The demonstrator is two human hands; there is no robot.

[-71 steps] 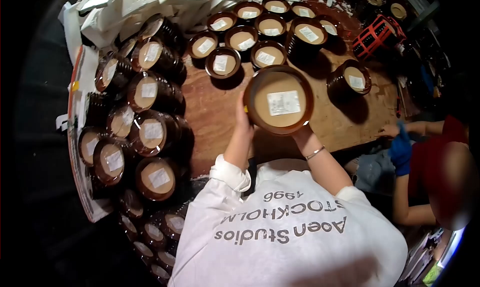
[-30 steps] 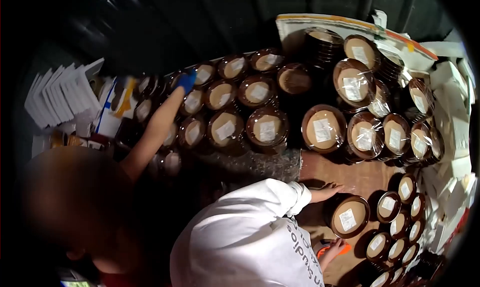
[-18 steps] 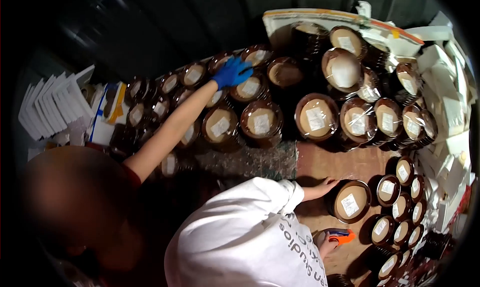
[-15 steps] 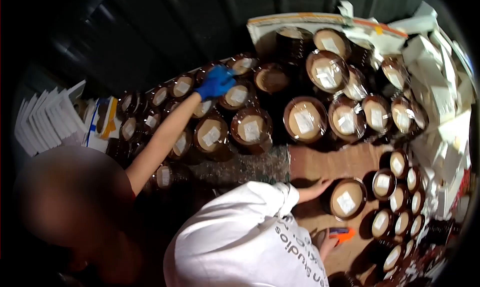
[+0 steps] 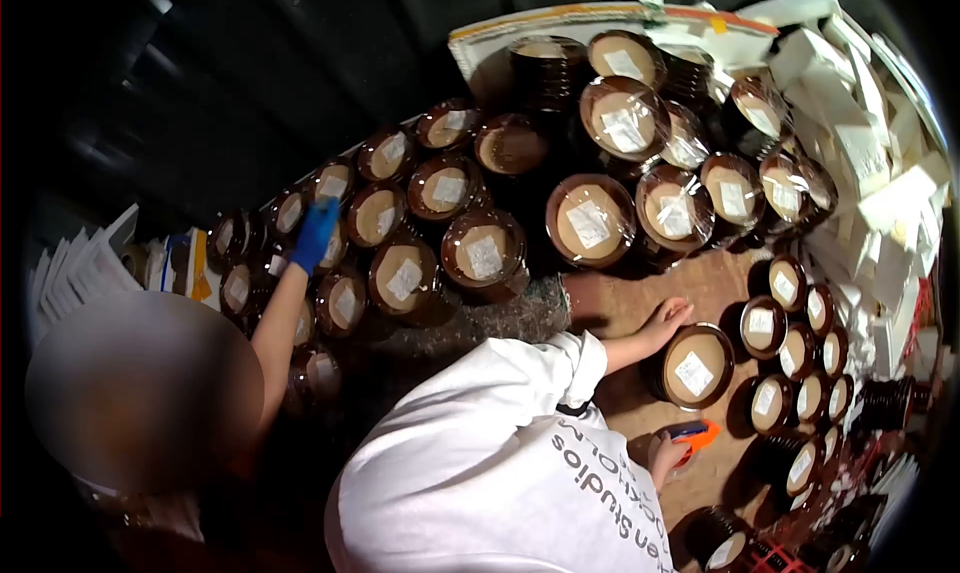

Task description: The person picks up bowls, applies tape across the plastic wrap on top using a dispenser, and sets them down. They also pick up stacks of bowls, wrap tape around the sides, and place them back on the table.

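Note:
In front of me on the brown board (image 5: 610, 313) stands a stack of brown-rimmed dishes (image 5: 697, 366), with a pale round face and a white paper label (image 5: 693, 372) on top. My left hand (image 5: 664, 327) is at the stack's upper left edge, fingers stretched out and holding nothing. Below the stack, my right hand (image 5: 665, 457) is closed on an orange and dark tape dispenser (image 5: 694, 438). The dispenser is held a little below the stack's rim. My white sleeves and printed shirt fill the lower middle.
Left of me, a co-worker's blue-gloved hand (image 5: 318, 235) reaches over labelled stacks. Clear-wrapped stacks (image 5: 590, 221) line the back, and smaller stacks (image 5: 765, 398) crowd the right. White foam pieces (image 5: 865, 163) are heaped at the far right.
The co-worker's gloved hand has moved left and down across the stacks. My view has shifted slightly. My left hand's fingers reach further along the stack's upper edge; the right still holds the dispenser.

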